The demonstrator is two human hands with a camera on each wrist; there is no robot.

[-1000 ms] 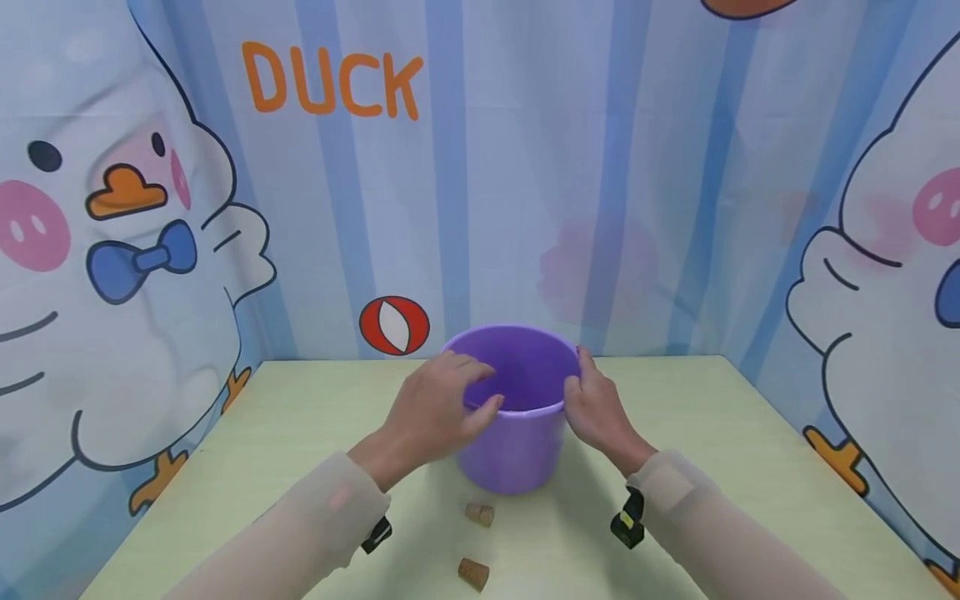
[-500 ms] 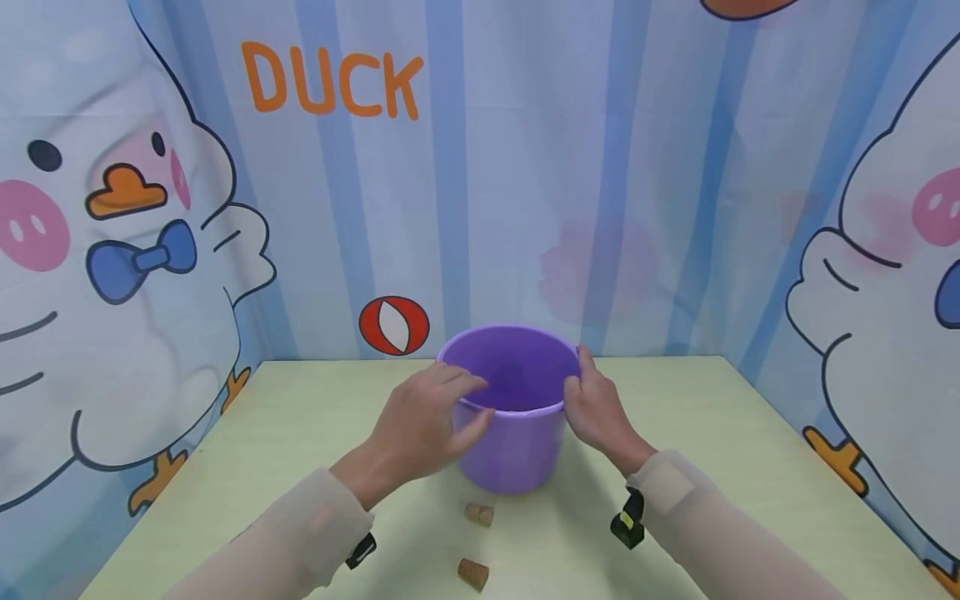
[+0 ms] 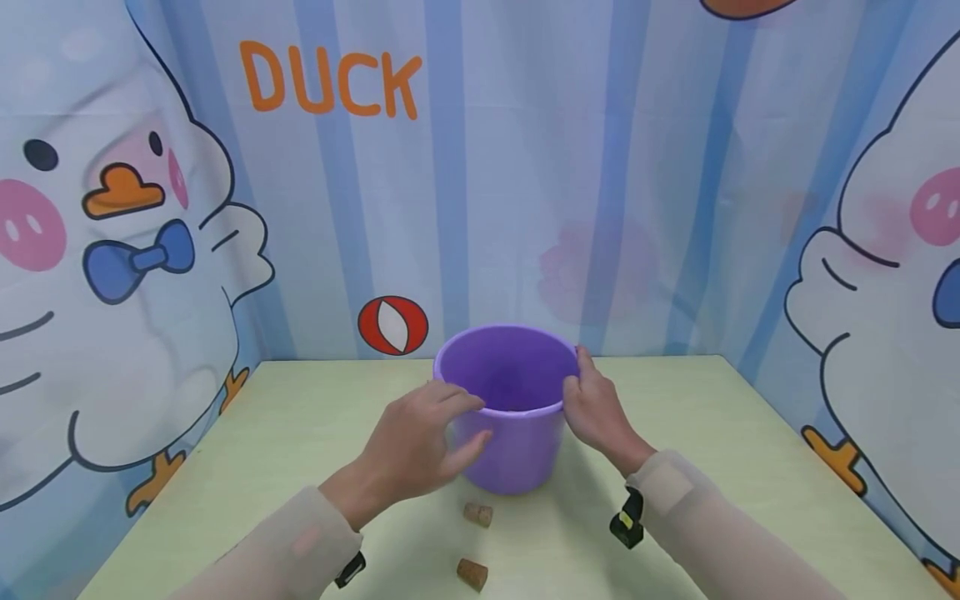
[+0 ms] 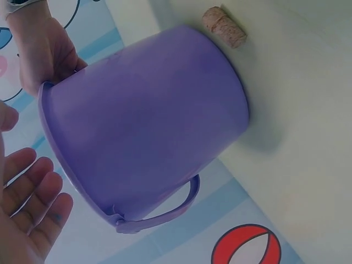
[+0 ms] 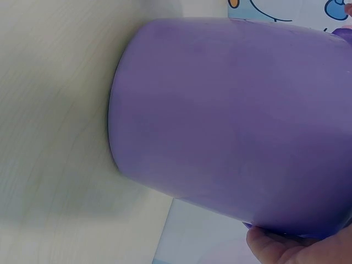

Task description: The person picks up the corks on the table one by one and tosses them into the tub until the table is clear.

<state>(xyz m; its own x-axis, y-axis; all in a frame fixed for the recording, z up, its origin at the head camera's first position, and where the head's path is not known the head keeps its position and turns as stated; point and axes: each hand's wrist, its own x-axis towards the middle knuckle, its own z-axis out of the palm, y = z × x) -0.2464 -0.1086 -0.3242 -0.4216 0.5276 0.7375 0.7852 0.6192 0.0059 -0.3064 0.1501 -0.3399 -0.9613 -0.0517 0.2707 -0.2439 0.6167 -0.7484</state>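
A purple plastic bucket (image 3: 517,454) stands upright on the pale table, its mouth facing up and its inside dark toward the bottom. My right hand (image 3: 602,410) grips the bucket's right rim, with the thumb over the near edge. Off the left side of the rim, my left hand (image 3: 408,437) has its fingers loosely bent and holds nothing. In the left wrist view its fingers (image 4: 38,190) lie just beside the rim, and the bucket's carrying handle (image 4: 165,219) hangs down along the wall.
One cork (image 3: 478,514) lies close in front of the bucket, and a second, darker cork (image 3: 472,574) lies nearer the front of the table (image 3: 300,417). A blue striped duck-print curtain (image 3: 510,183) rises behind the table and at both sides.
My left hand has drawn back from the bucket's left rim, down and to the left, uncovering the rim. The right hand and the bucket have stayed in place.
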